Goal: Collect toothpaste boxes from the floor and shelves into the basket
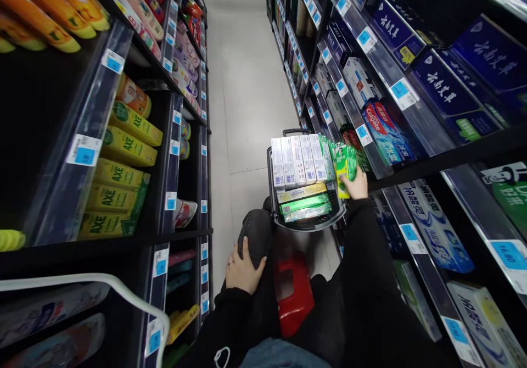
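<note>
My right hand [355, 184] grips a green-and-yellow toothpaste box [342, 176] at the edge of the right-hand shelf, beside the basket. Whether it holds one box or more I cannot tell. My left hand [242, 269] rests on my dark-clothed knee with its fingers spread, holding nothing. Between the knees and the shelf stands a black shopping basket [307, 227]. Several white toothpaste boxes [297, 159] stand in a row inside it, with green boxes [307, 206] and a yellow one [301, 193] lying nearer to me.
Red-and-blue Colgate boxes [385, 132] and dark blue boxes [453, 88] fill the shelves on my right. Yellow AXE packs [123, 178] stand on the left shelves. A red stool [293, 294] is under me. The pale floor aisle [242, 71] runs ahead.
</note>
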Action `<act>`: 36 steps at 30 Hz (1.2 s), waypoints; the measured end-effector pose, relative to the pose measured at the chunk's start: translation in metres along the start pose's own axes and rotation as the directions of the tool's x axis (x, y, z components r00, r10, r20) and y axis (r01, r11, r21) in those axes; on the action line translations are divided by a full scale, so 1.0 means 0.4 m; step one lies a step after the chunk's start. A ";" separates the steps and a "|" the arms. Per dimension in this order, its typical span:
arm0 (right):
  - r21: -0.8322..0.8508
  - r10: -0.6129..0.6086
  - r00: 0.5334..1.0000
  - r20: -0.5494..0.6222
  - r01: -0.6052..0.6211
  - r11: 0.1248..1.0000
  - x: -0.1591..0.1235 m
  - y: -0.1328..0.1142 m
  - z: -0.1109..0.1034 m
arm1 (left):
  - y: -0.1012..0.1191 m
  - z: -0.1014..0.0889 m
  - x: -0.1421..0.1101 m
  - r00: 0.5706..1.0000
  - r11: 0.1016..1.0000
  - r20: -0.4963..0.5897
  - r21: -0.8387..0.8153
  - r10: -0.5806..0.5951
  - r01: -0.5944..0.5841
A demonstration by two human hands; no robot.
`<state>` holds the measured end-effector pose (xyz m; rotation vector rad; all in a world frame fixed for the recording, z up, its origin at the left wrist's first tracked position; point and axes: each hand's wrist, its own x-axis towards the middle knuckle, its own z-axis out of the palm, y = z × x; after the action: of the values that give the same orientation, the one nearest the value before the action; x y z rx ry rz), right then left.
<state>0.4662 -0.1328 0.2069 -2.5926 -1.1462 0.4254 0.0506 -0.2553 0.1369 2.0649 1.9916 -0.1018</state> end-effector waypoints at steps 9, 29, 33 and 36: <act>-0.308 0.197 0.935 0.296 -0.102 0.946 -0.152 0.167 0.049 | 0.018 -0.018 0.000 1.000 0.999 -0.020 0.039 -0.007 0.007; -0.492 0.217 0.829 0.515 0.078 0.867 0.001 0.128 0.240 | 0.003 -0.008 0.009 1.000 1.000 0.005 0.025 0.004 -0.004; -0.468 0.186 0.824 0.535 0.106 0.878 -0.019 0.173 0.244 | 0.004 -0.009 0.008 1.000 0.999 0.009 0.032 0.006 -0.006; -0.459 0.171 0.832 0.527 0.109 0.882 -0.031 0.187 0.250 | 0.004 -0.006 0.008 1.000 0.999 -0.008 0.035 0.018 -0.018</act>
<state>0.4711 -0.1779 0.0899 -3.0088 -1.5539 1.0961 0.0520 -0.2516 0.1386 2.1081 1.9893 -0.1258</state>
